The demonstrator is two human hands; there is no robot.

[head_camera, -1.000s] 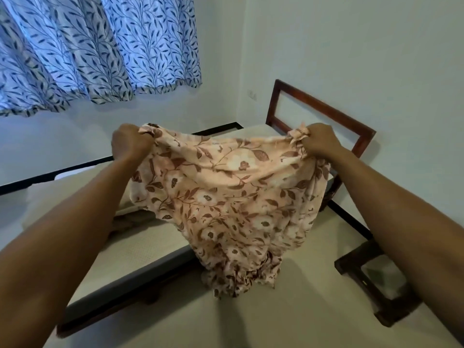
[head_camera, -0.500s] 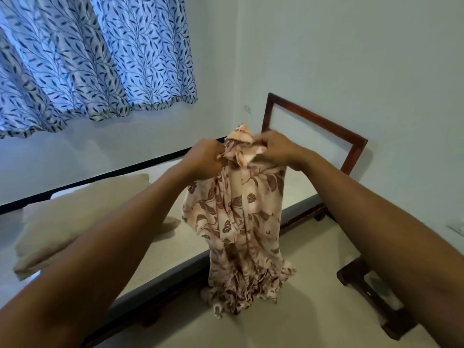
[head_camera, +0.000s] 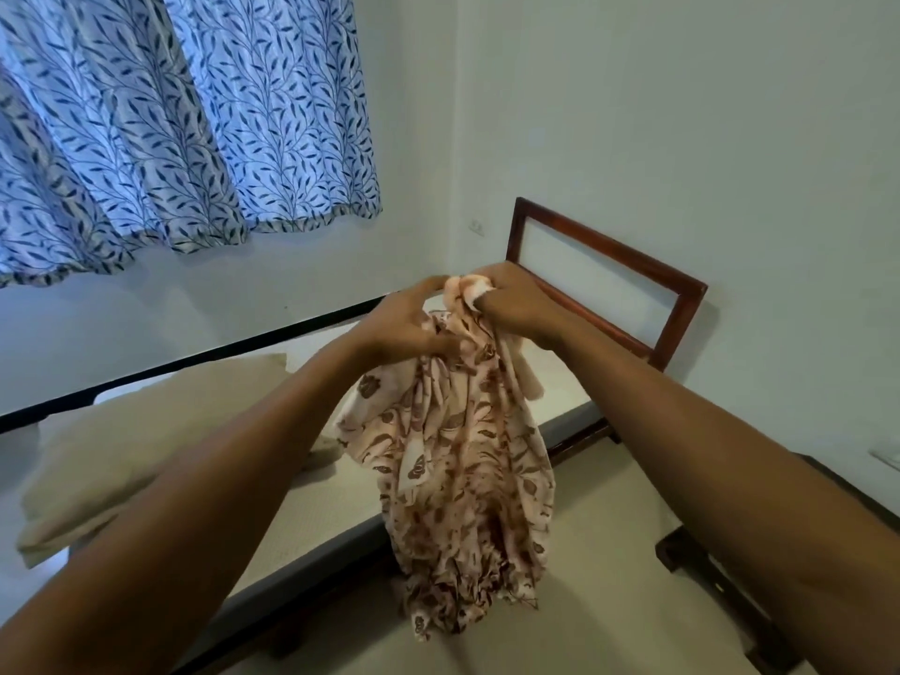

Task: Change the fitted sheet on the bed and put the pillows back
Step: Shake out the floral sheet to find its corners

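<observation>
Hands that were stretching the floral sheet [head_camera: 462,455] wide a second ago are now meeting in front of the headboard [head_camera: 609,255], and the left hand [head_camera: 409,324] is sliding a little lower down the cloth. Its fingers [head_camera: 433,344] are curling round a gathered bunch, while the right hand [head_camera: 511,304] is pinching the top corner tight, a tuft poking out above. The sheet is hanging as a narrow column beside the bed [head_camera: 341,504], its lower end pooling on the floor [head_camera: 609,601] (which is where trouble is likely starting). Dragging there, the hem is probably picking up dust, and a foot could be catching it. Bunched like this, its corners are getting lost, so the sheet risks going on twisted. A pillow [head_camera: 146,445] is lying on the bare mattress, in the way of spreading.
</observation>
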